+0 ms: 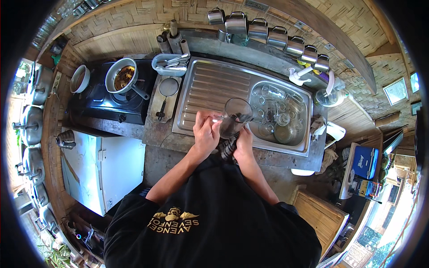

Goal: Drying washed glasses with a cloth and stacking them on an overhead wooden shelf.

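In front of me, over the near edge of the steel sink unit, I hold a clear, dark-tinted drinking glass (237,108) with its wide rim facing up. My left hand (207,133) is closed at the glass's left side, with a small whitish spot by its fingertips that I cannot make out. Against the lower right side, my right hand (244,142) is closed round it, its fingers partly hidden. A dark striped piece of fabric (228,146) shows between my hands; whether I grip it is unclear. Several glasses (272,93) lie in the sink basin (308,117) to the right.
A ribbed steel drainboard (203,85) lies left of the basin, a white tap (298,77) behind it. Steel mugs (258,29) hang along the back wall. Left stand a cutlery tub (167,70) and a black stove (100,107) with a pan (119,67).
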Demonstrator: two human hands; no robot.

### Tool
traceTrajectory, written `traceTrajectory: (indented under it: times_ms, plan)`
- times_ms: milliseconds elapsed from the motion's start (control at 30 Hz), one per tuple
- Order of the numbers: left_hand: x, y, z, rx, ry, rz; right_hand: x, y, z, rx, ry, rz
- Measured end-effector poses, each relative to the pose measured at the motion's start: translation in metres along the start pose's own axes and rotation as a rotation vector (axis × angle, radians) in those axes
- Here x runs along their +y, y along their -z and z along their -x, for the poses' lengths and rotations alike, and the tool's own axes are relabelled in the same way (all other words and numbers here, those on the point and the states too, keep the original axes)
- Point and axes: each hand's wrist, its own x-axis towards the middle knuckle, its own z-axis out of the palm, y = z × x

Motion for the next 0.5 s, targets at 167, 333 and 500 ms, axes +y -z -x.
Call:
traceTrajectory:
  times_ms: [167, 333, 500]
  plan:
    - [-0.005, -0.007, 0.01, -0.049, 0.039, 0.06, 0.011, 0.01, -0.008, -0.153, -0.182, -0.258]
    - [-0.005, -0.003, 0.002, -0.064, 0.07, -0.019, 0.025, 0.021, -0.019, -0.007, -0.084, 0.099]
    - [-0.004, 0.002, -0.012, -0.052, 0.243, 0.003, 0.001, 0.013, -0.01, 0.024, 0.267, 0.691]
